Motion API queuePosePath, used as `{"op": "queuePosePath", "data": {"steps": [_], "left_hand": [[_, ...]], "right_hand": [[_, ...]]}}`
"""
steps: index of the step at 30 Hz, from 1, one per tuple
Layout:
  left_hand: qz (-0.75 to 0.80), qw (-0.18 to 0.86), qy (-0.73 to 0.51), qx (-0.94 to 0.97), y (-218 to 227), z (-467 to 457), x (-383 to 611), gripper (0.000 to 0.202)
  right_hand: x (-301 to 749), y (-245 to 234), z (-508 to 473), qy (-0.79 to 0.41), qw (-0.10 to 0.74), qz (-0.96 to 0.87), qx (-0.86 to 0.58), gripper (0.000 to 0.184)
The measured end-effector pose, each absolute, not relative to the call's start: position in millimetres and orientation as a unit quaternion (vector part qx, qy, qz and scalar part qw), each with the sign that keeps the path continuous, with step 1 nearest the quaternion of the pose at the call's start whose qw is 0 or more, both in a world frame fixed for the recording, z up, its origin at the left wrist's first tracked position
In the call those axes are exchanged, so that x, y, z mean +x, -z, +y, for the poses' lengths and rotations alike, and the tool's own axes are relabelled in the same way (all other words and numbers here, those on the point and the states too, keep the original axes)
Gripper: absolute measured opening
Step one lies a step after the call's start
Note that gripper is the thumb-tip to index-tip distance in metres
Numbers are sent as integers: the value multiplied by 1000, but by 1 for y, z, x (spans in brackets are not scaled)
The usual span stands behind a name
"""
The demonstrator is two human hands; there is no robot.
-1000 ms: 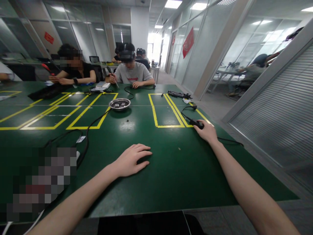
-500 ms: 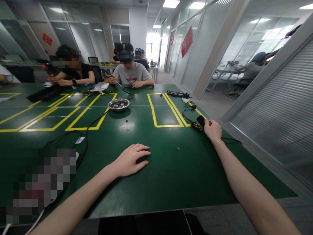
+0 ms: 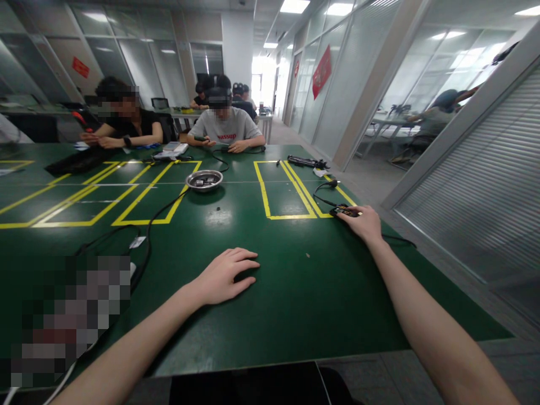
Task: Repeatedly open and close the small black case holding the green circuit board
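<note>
Left hand (image 3: 228, 274): lower centre, on green table (image 3: 295, 304), fingers loosely spread
Right hand (image 3: 365, 223): right of centre, at black device (image 3: 342, 209); can't tell if pinching

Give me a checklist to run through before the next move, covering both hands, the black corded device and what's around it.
1. Left hand free: ok; it rests on the green table, fingers spread, with nothing visible in it.
2. Right hand at the black device: ok; the fingers are at its near right side.
3. Firm grip on the device: cannot tell; the right hand hides part of it.
4. Device closed: not ok; its inner parts show.
5. Plug out of any socket: ok; it lies on the table beyond the device.
6. Metal bowl away from both hands: ok; it sits farther up the table.
</note>
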State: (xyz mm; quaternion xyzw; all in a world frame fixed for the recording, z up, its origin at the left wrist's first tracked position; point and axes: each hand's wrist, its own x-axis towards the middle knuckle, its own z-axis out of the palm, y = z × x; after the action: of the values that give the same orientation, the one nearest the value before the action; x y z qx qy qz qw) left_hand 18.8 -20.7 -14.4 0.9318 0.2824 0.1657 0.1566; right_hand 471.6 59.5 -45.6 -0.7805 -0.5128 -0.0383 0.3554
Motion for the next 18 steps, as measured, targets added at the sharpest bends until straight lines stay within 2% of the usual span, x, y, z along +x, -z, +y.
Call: {"op": "queuePosePath", "data": {"steps": [8, 13, 18], "left_hand": [[282, 159, -170, 931, 15, -21, 20, 27], [278, 160, -175, 931, 14, -21, 19, 27], [281, 158, -171, 931, 14, -21, 19, 26]], "right_hand": [[471, 47, 58, 75, 352, -458, -813, 42], [476, 51, 59, 32, 283, -446, -848, 43], [467, 51, 58, 35, 271, -513, -814, 42]]}}
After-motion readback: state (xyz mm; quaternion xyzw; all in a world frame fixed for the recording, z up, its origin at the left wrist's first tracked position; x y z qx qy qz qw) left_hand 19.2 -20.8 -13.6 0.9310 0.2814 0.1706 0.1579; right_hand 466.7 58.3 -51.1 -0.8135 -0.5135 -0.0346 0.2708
